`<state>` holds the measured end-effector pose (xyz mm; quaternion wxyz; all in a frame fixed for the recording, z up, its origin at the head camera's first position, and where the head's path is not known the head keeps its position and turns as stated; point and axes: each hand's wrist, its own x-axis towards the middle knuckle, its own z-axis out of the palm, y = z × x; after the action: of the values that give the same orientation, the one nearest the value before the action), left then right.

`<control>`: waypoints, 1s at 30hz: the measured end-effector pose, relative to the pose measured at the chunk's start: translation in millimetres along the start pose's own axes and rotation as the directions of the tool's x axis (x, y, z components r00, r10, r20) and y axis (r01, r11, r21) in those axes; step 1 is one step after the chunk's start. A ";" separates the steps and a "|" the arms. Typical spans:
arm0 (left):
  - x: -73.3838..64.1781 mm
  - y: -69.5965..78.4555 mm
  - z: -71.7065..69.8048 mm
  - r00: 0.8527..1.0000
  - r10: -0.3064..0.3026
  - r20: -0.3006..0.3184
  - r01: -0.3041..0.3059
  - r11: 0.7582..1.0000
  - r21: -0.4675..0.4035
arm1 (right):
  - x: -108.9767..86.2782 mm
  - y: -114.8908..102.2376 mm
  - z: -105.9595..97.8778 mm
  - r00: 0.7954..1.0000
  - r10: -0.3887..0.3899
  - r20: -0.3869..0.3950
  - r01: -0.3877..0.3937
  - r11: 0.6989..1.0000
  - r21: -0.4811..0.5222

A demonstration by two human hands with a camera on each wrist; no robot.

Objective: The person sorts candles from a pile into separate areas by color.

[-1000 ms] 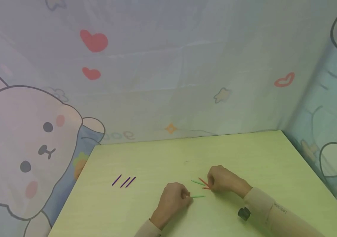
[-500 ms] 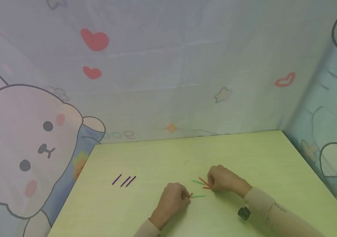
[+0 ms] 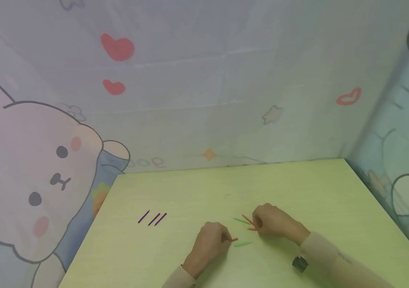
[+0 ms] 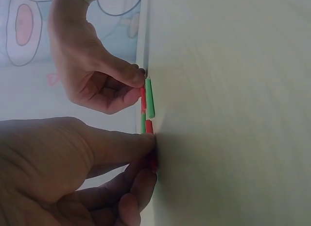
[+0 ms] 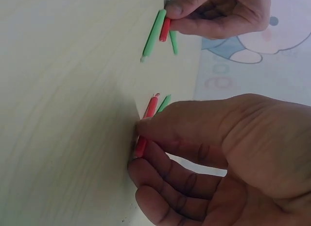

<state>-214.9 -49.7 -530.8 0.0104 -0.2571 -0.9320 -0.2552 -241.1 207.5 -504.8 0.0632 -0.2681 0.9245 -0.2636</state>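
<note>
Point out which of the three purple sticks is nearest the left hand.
In the head view, the rightmost purple stick: it ends the row on the side of the left hand; the middle stick and the leftmost stick lie farther away.
</note>
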 end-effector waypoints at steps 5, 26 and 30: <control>-0.4 -0.4 -1.4 1.000 0.011 -0.006 -0.011 1.000 0.006 | 1.1 -7.2 -3.2 0.998 -0.060 -0.012 0.061 0.998 0.006; -2.2 5.4 -0.5 0.999 0.032 -0.032 -0.029 0.997 0.078 | 65.9 -17.3 -38.0 0.986 -0.106 -0.128 0.102 0.994 -0.040; -2.9 6.0 0.3 0.999 0.025 -0.039 -0.022 0.996 0.085 | 79.8 -17.5 -39.3 0.985 -0.113 -0.134 0.108 0.993 -0.042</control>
<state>-209.5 -46.5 -528.6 0.0432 -0.2623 -0.9385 -0.2204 -310.9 170.6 -460.2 -0.0195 -0.3014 0.9148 -0.2683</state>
